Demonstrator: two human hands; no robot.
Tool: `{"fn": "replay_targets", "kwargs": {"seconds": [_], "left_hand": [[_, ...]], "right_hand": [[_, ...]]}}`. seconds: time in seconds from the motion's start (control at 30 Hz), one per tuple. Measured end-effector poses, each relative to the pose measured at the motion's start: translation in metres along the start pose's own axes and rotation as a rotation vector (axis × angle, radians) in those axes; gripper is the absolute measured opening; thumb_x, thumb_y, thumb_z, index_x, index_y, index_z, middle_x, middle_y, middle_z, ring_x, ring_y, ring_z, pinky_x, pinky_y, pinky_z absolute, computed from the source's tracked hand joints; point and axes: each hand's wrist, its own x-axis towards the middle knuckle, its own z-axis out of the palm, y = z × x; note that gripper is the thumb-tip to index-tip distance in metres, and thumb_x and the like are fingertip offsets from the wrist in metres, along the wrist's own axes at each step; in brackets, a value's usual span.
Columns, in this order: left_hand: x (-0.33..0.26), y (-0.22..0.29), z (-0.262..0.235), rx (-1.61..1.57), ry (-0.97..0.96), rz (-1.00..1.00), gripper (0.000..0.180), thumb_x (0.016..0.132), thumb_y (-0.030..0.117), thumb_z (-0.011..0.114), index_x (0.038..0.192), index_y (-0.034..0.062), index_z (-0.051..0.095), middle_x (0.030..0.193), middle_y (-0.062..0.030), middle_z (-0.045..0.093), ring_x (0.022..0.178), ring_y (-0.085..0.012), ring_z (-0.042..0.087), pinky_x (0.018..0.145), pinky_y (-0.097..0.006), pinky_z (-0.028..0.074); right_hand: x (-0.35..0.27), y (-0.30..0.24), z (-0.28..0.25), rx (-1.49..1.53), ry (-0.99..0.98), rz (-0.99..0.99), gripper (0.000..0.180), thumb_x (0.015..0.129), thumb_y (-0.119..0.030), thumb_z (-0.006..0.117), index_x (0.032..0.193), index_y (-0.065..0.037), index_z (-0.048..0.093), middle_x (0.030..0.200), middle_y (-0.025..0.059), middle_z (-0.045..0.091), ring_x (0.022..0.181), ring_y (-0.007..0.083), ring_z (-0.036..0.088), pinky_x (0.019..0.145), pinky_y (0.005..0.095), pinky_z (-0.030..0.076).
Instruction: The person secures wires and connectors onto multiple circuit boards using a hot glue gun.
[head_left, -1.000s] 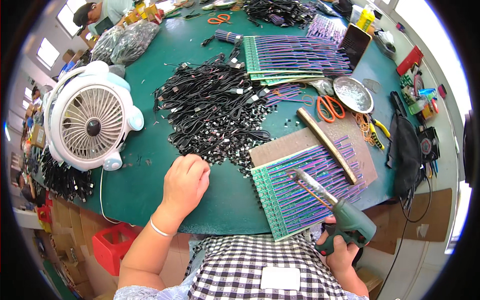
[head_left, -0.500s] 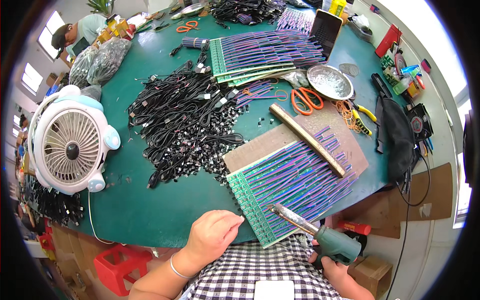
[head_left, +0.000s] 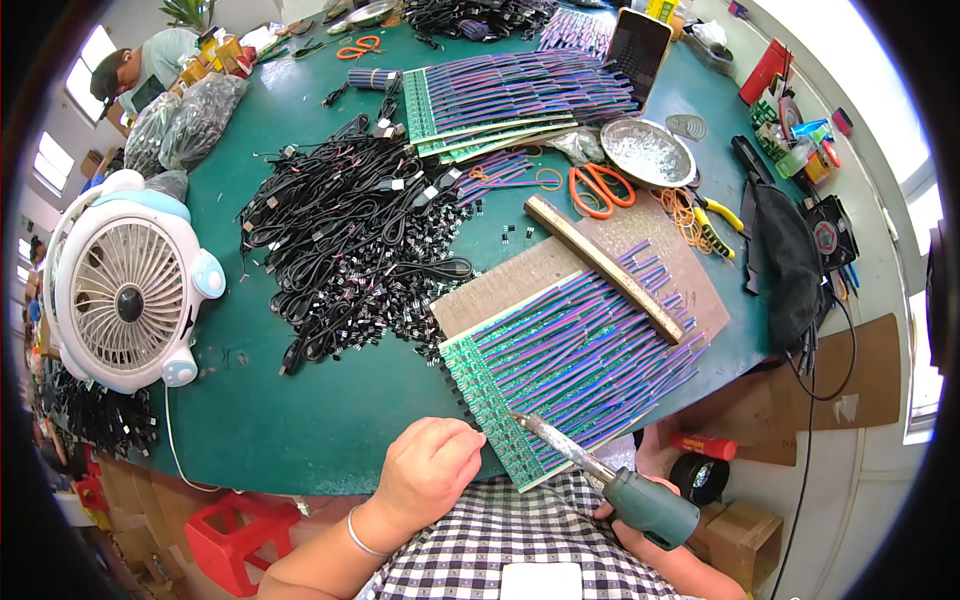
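The wired circuit board [head_left: 485, 392] lies at the near edge of the green table [head_left: 260, 430], its green strip to the left and its red-and-blue wires [head_left: 590, 345] running off to the right. Thin and light, it should be stiff along the strip but floppy in the wires, with joints that a tug could break; the strip's outer edge seems the place to take hold, clear of the hot metal. A wooden bar [head_left: 605, 270] lies across the wires, probably heavy enough to keep them from sliding, and a brown sheet [head_left: 490, 298] lies beneath.

The right hand [head_left: 630, 540] is wrapped around the handle of the soldering iron [head_left: 650, 505], whose tip points left at the strip; contact is not clear. The left hand [head_left: 430, 465] is curled, fingers pressed together, just beside the strip's near left edge; whether it pinches anything I cannot tell.

Farther left is a heap of black cables [head_left: 340, 215]; beyond the bar are orange scissors [head_left: 600, 190] and a metal dish [head_left: 668, 184], and at far left a white fan [head_left: 130, 300]
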Motion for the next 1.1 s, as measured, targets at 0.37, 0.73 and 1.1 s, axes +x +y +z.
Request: {"fn": "replay_targets", "kwargs": {"seconds": [0.37, 0.73, 1.1], "left_hand": [[0.0, -0.001, 0.003, 0.006, 0.019, 0.011, 0.021, 0.067, -0.003, 0.07, 0.085, 0.0038, 0.062, 0.082, -0.0079, 0.062, 0.072, -0.026, 0.061, 0.065, -0.035, 0.052], [0.001, -0.002, 0.005, -0.024, 0.062, 0.008, 0.024, 0.061, -0.007, 0.07, 0.081, 0.0035, 0.061, 0.078, -0.0083, 0.062, 0.067, -0.0265, 0.06, 0.061, -0.035, 0.05], [0.001, -0.002, 0.006, -0.005, 0.06, 0.02, 0.024, 0.06, -0.007, 0.07, 0.081, 0.0037, 0.061, 0.078, -0.0086, 0.061, 0.067, -0.0267, 0.059, 0.061, -0.036, 0.05]], "right_hand": [[-0.012, 0.016, 0.01, 0.008, 0.034, -0.155, 0.024, 0.077, -0.008, 0.072, 0.1, -0.005, 0.067, 0.098, 0.0096, 0.069, 0.089, 0.0233, 0.068, 0.084, 0.0348, 0.052], [-0.003, 0.01, 0.013, -0.156, 0.01, -0.207, 0.033, 0.087, -0.021, 0.065, 0.104, 0.005, 0.053, 0.073, 0.0101, 0.067, 0.064, 0.0173, 0.066, 0.062, 0.0307, 0.053], [-0.002, 0.009, 0.013, -0.211, 0.003, -0.343, 0.027, 0.085, -0.007, 0.063, 0.107, 0.004, 0.051, 0.077, 0.0105, 0.065, 0.065, 0.0168, 0.065, 0.068, 0.0296, 0.052]]}}
